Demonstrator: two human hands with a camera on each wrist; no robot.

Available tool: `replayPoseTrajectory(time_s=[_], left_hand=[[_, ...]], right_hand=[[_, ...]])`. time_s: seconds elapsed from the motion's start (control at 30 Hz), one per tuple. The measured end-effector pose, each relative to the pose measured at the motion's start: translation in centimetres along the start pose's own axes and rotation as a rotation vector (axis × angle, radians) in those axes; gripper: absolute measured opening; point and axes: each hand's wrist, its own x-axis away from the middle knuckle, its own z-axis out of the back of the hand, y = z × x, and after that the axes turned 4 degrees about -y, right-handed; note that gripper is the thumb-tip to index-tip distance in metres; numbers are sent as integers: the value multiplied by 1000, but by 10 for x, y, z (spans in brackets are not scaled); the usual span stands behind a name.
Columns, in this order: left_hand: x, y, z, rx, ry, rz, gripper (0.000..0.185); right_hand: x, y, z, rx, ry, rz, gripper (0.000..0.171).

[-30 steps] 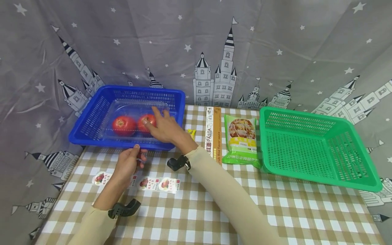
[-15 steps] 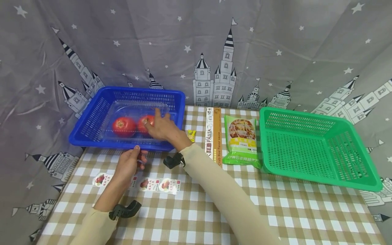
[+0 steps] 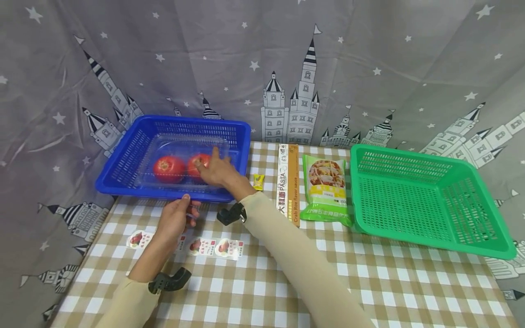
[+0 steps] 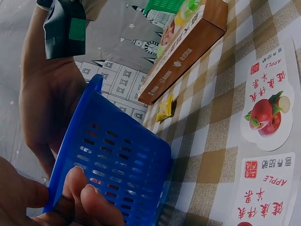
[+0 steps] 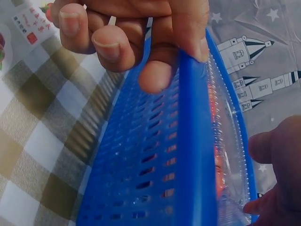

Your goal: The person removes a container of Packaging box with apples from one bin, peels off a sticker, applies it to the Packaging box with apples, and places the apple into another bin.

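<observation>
Your left hand point(image 3: 174, 217) pinches the near rim of the blue basket point(image 3: 247, 141), thumb on top, fingers curled outside. Your right hand point(image 3: 221, 173), at its one-to-two o'clock, has its fingers spread over the clear container point(image 3: 176, 146); whether they touch it cannot be told. The container, inside the basket at your right hand's nine-to-ten o'clock, holds two round red fruits point(image 3: 168, 169). Outward at three o'clock: yellow packet point(image 3: 258, 181), pasta box point(image 3: 289, 184), green food bag point(image 3: 326, 187), green basket point(image 3: 402, 200).

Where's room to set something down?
Bare: front-right brown-checked cloth between beige right sleeve and rectangular green plastic basket, and that basket's floor. Crowded: blue plastic basket, with clear plastic container, round red fruits, left hand and right hand.
</observation>
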Motion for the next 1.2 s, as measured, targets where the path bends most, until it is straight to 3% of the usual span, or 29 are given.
replayPoseTrajectory(time_s=[0.4,0.8,1.2], left_hand=[[1,1,0,-3,4,17,55],[1,1,-2,-20,7,15,55],[1,2,-1,-42,8,25,57]], right_hand=[[-4,5,-4,-170,91,7,81],[-4,12,-5,-455,130,64,86],[1,11,-3,-463,171,86,84]])
